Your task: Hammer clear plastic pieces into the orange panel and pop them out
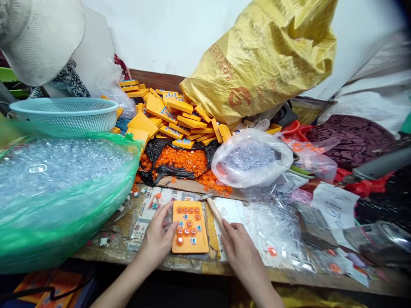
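My left hand (158, 233) grips the left edge of an orange-yellow plastic panel (201, 246) that lies near the table's front edge. Several clear orange caps (180, 241) sit on the panel in rows, and a few small blue-and-white switches (193, 241) show uncovered between them. My right hand (237, 241) is wrapped around the wooden handle of a small hammer (214, 208). Its metal head is just above the panel's top right corner; I cannot tell whether it touches. A loose orange cap (272, 251) lies to the right of my right hand.
Orange caps fill a black bag (153, 147) behind the panel. Clear plastic pieces fill a green bag (105, 205) at left and a white bag (253, 179) at right. Stacked orange panels (144, 125), a blue basket (64, 105) and a yellow sack (263, 60) stand behind.
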`<state>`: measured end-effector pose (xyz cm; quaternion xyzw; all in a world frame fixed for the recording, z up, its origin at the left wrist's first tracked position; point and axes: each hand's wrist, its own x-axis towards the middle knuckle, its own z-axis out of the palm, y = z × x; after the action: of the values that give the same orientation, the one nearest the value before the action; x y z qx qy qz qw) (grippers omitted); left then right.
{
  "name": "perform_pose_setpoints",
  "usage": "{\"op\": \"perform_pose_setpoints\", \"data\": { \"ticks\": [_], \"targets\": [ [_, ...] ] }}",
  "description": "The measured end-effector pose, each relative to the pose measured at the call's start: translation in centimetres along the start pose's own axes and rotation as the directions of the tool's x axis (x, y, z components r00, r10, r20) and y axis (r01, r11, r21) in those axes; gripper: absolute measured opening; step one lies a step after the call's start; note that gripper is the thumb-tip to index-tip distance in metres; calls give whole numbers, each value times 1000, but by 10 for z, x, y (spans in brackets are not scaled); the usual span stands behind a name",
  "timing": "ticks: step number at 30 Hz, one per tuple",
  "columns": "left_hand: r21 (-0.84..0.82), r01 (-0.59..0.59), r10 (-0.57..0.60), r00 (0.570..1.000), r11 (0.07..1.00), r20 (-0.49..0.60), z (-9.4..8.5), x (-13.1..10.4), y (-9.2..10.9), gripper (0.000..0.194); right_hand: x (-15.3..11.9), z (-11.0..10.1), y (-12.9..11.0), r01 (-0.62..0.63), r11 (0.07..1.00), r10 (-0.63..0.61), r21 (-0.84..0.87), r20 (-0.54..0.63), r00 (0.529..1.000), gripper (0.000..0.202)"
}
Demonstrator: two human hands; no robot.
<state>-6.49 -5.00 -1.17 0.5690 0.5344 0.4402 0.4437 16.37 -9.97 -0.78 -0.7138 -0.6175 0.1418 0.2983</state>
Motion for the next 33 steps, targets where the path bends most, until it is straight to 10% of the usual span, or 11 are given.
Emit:
{"op": "perform_pose_setpoints", "data": {
  "ticks": [4, 9, 14, 24, 33],
  "targets": [
    [-324, 354, -360, 932, 877, 43, 2, -13, 17, 55, -3, 11, -21, 172, 965, -174, -198, 9, 985, 29],
    [-520, 500, -558, 828, 692, 54, 8, -4, 38, 53, -15, 31, -44, 185, 966, -183, -183, 23, 983, 35],
    [-620, 607, -495, 785, 497, 371, 21, -5, 42, 40, 1, 15, -27, 225, 966, -219, -126, 60, 974, 32],
    [-704, 662, -558, 696, 256, 451, 6, -21, 47, 42, 64, -12, 18, 273, 940, -229, -203, 215, 949, 34],
    [-763, 588, -568, 736, 269, 367, 2, -33, 45, 54, 58, -23, 22, 52, 998, -49, -25, 121, 991, 8]
  ]
}}
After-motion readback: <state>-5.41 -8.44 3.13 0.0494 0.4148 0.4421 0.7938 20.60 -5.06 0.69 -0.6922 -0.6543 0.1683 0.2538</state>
